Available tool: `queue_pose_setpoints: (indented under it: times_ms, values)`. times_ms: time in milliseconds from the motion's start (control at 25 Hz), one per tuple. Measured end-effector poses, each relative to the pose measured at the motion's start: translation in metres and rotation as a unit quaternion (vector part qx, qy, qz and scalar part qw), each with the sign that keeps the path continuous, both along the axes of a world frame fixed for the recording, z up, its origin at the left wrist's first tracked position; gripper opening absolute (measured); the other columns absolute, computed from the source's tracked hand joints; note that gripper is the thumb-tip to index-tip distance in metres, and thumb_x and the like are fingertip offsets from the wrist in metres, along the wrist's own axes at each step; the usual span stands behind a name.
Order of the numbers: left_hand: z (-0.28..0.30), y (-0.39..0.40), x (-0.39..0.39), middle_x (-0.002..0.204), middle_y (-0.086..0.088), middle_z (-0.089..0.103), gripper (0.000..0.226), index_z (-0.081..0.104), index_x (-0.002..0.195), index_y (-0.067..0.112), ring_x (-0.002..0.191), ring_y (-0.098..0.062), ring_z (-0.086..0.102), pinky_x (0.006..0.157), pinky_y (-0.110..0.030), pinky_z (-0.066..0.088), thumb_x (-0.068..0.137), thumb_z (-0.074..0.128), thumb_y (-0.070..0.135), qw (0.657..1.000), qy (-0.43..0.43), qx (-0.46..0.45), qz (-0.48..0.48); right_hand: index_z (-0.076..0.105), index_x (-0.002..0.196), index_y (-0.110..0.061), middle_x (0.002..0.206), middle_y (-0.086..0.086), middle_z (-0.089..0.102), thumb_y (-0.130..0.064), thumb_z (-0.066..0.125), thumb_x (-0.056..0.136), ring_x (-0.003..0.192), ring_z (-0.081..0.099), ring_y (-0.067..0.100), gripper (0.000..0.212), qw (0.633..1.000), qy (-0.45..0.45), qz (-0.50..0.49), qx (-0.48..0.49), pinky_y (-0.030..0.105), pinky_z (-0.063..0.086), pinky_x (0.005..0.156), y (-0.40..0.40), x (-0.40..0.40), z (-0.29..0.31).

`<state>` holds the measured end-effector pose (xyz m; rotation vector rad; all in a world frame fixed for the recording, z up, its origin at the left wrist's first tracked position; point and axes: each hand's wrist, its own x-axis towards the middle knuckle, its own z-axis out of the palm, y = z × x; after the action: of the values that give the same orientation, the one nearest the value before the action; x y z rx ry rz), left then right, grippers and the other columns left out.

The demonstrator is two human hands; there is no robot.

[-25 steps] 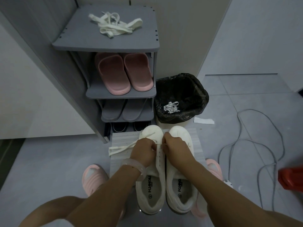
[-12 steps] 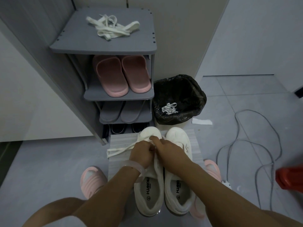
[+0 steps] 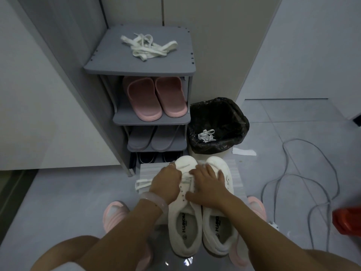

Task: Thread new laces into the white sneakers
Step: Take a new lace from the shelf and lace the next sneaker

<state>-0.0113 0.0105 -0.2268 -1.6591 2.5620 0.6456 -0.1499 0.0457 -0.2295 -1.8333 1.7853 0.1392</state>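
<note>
Head view: two sneakers point(image 3: 201, 212) stand side by side on a mat point(image 3: 237, 177). Left hand point(image 3: 166, 183), fingers curled, seems to pinch the lace point(image 3: 143, 183) at the left toe; right hand point(image 3: 209, 185) rests spread across both.

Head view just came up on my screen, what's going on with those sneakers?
A person is lacing the left of two white sneakers standing side by side on a pale ribbed mat. The left hand grips the flat white lace near the toe; the right hand lies spread over the shoes. Only the lowest eyelets look threaded. More white laces lie on the grey shoe rack.
</note>
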Motion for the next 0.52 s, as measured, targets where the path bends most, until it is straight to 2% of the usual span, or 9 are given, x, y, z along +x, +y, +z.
queue_pose_setpoints:
  times_ms: [120,200,240,320,360,400,440,480,520]
  values:
    - [0.023,-0.015,0.039,0.112,-0.015,0.053,0.025,0.065,0.100,0.000,0.099,-0.027,0.056,0.086,-0.029,0.043,0.088,0.042,0.000,0.996,-0.013,-0.027,0.089,0.024,0.142,-0.025,0.156,-0.005,0.008,-0.048,0.052,0.083,0.146,-0.008,0.020,0.069,1.000,0.007,0.004,0.001,0.058,-0.006,0.112,0.001,-0.003,-0.003]
    - [0.045,-0.025,0.060,0.098,-0.014,0.056,0.022,0.065,0.091,-0.002,0.090,-0.026,0.055,0.079,-0.028,0.041,0.091,0.043,0.000,0.969,0.115,0.014,0.217,0.025,0.142,-0.025,0.157,-0.004,0.004,-0.048,0.051,0.083,0.146,-0.010,0.021,0.068,1.000,0.014,0.001,-0.014,0.058,-0.006,0.112,0.002,-0.001,-0.003]
    - [0.054,-0.024,0.059,0.090,-0.012,0.056,0.022,0.063,0.084,0.001,0.083,-0.022,0.054,0.074,-0.027,0.041,0.092,0.043,0.001,0.925,0.237,0.093,0.281,0.026,0.142,-0.024,0.157,-0.003,0.002,-0.048,0.051,0.083,0.145,-0.011,0.022,0.068,0.999,0.021,0.000,-0.027,0.057,-0.005,0.112,0.003,0.000,-0.004]
    - [0.067,-0.014,0.036,0.083,-0.009,0.060,0.027,0.055,0.073,0.008,0.079,-0.016,0.057,0.069,-0.023,0.045,0.095,0.040,0.007,0.754,0.486,0.277,0.343,0.025,0.142,-0.022,0.158,-0.001,-0.002,-0.048,0.052,0.083,0.145,-0.010,0.022,0.070,0.999,0.027,0.000,-0.043,0.056,-0.004,0.113,0.003,0.002,-0.004]
    - [0.067,-0.010,0.020,0.079,-0.011,0.062,0.030,0.050,0.070,0.008,0.077,-0.017,0.061,0.067,-0.023,0.050,0.096,0.036,0.009,0.674,0.555,0.334,0.355,0.021,0.144,-0.022,0.158,-0.002,-0.003,-0.048,0.052,0.083,0.145,-0.009,0.022,0.074,0.999,0.021,-0.005,-0.041,0.056,-0.003,0.113,0.003,0.002,-0.004]
    - [0.066,-0.008,0.007,0.070,-0.012,0.063,0.032,0.045,0.067,0.009,0.069,-0.019,0.064,0.061,-0.024,0.054,0.097,0.033,0.009,0.624,0.586,0.367,0.364,0.015,0.146,-0.023,0.158,-0.002,-0.004,-0.048,0.053,0.083,0.146,-0.008,0.021,0.078,0.999,0.008,-0.016,-0.034,0.055,-0.002,0.113,0.003,0.002,-0.003]
    - [0.065,-0.007,-0.005,0.055,-0.009,0.058,0.033,0.041,0.064,0.009,0.054,-0.018,0.062,0.053,-0.023,0.054,0.096,0.031,0.009,0.616,0.581,0.379,0.373,0.008,0.148,-0.023,0.158,-0.002,-0.004,-0.047,0.053,0.083,0.146,-0.007,0.021,0.083,0.999,-0.007,-0.028,-0.024,0.055,-0.001,0.114,0.003,0.000,-0.003]
    - [0.063,-0.008,-0.013,0.042,-0.004,0.048,0.033,0.038,0.062,0.010,0.039,-0.015,0.053,0.046,-0.022,0.050,0.094,0.031,0.008,0.631,0.557,0.375,0.389,0.002,0.149,-0.024,0.158,-0.003,-0.005,-0.046,0.053,0.083,0.146,-0.007,0.020,0.087,0.999,-0.016,-0.036,-0.014,0.054,-0.002,0.114,0.003,-0.002,-0.003]
    - [0.063,-0.009,-0.017,0.036,0.000,0.039,0.033,0.035,0.060,0.010,0.031,-0.013,0.041,0.041,-0.020,0.044,0.092,0.030,0.007,0.681,0.511,0.348,0.393,-0.001,0.149,-0.022,0.158,-0.002,-0.004,-0.047,0.053,0.083,0.146,-0.007,0.020,0.089,0.999,-0.018,-0.038,-0.004,0.053,-0.003,0.115,0.003,-0.004,-0.004]
